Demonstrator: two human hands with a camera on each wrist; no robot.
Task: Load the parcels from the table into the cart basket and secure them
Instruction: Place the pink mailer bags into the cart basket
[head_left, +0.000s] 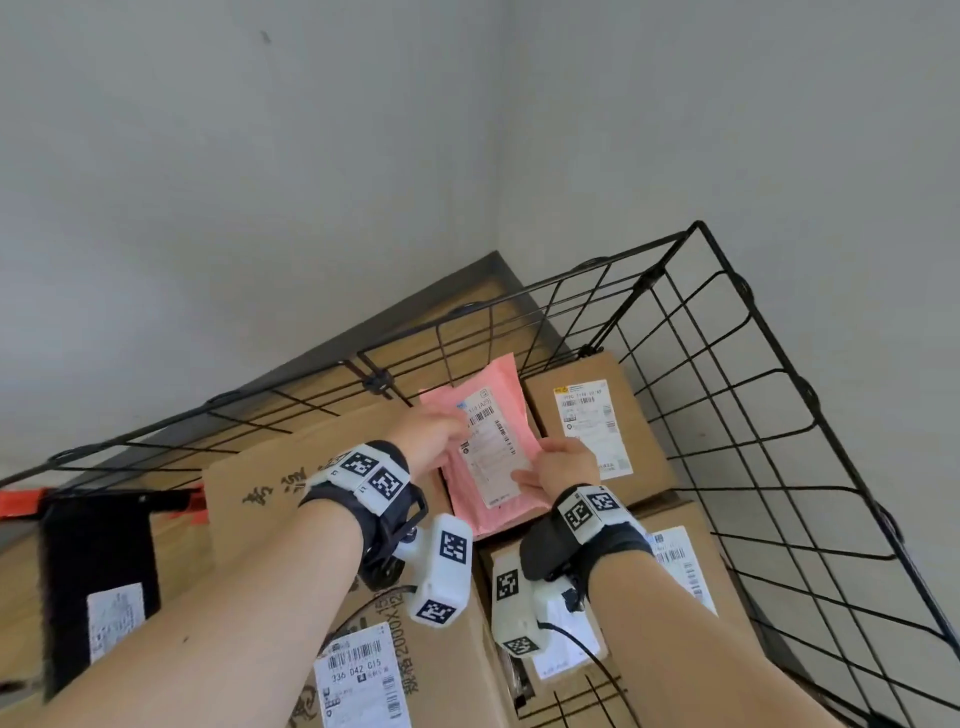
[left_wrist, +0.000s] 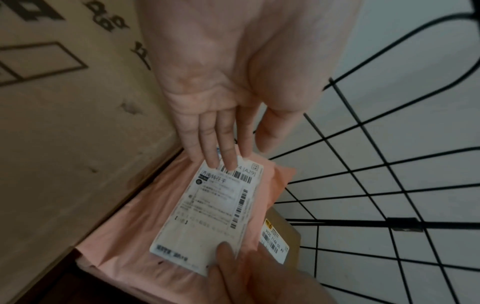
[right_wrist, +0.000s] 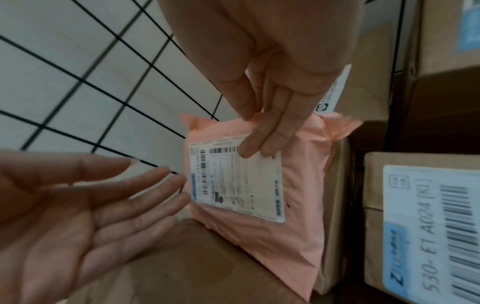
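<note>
A pink plastic mailer (head_left: 498, 382) with a white shipping label lies in the black wire cart basket (head_left: 698, 227), wedged between cardboard boxes. My left hand (head_left: 431, 431) reaches in from the left; its straight fingers (left_wrist: 223, 162) touch the top edge of the label. My right hand (head_left: 563, 462) comes from the right, and its straight fingers (right_wrist: 259, 148) press on the label near the lower right. In the wrist views the mailer (left_wrist: 135, 236) (right_wrist: 298, 226) rests against a tall box on one side and a smaller box on the other.
A large printed box (head_left: 270, 493) stands left of the mailer, and a labelled box (head_left: 587, 415) sits right of it. Two more labelled boxes (head_left: 358, 670) (head_left: 691, 571) lie nearer me. A black mailer (head_left: 98, 561) hangs at the far left. Wire walls and a grey wall close the far side.
</note>
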